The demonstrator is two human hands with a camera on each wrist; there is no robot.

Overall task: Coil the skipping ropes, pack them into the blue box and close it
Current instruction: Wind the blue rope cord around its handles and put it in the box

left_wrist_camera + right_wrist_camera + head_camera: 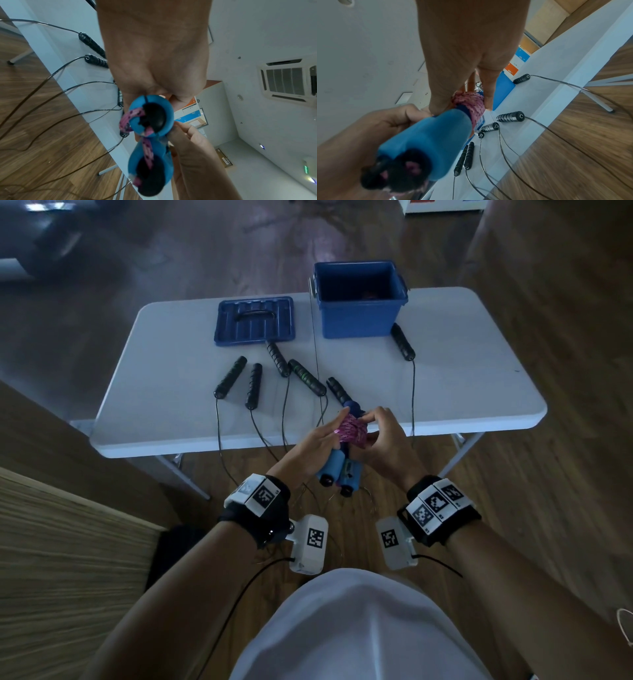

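Both hands hold one skipping rope just in front of the table's near edge. Its two blue foam handles point(337, 472) point(150, 116) point(429, 142) lie side by side, and pink patterned cord point(351, 430) point(471, 104) is wound around them. My left hand point(317, 445) grips the handles from the left. My right hand point(378, 436) pinches the pink winding with thumb and fingers point(488, 94). The open blue box point(359, 302) stands at the table's far side, something dark and reddish inside it. Its blue lid point(255, 320) lies flat to its left.
Several black rope handles point(231, 376) point(403, 341) point(510, 116) lie on the white folding table point(462, 364), their thin dark cords point(413, 398) point(51, 75) hanging over the near edge to the wooden floor. A wooden panel point(68, 559) stands at my left.
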